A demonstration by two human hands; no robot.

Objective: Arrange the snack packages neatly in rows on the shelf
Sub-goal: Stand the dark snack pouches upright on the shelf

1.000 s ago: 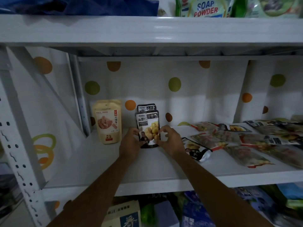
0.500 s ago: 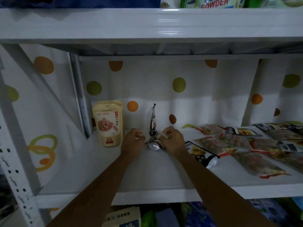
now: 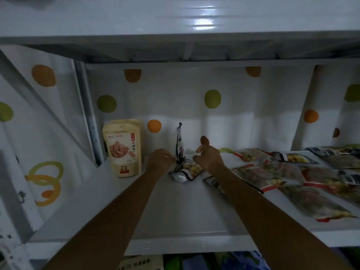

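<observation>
The front dark glossy snack pouch (image 3: 185, 170), upright a second ago, now lies toppled on the white metal shelf (image 3: 175, 221). Behind it, the twin pouch (image 3: 180, 145) has turned edge-on. The right hand (image 3: 209, 157) has let go, fingers apart. The left hand (image 3: 160, 159) is curled at the twin pouch's base, and I cannot tell whether it grips. Judgement: both pouches need resetting.

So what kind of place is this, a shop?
Likely a small shop or stockroom: white metal shelving, many snack packages spread on it, a beige pouch standing upright, and more packaged goods on the level below.

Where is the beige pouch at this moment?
In the head view, the beige pouch stands at the shelf's back left, beside the grey post, left of the left hand.
</observation>
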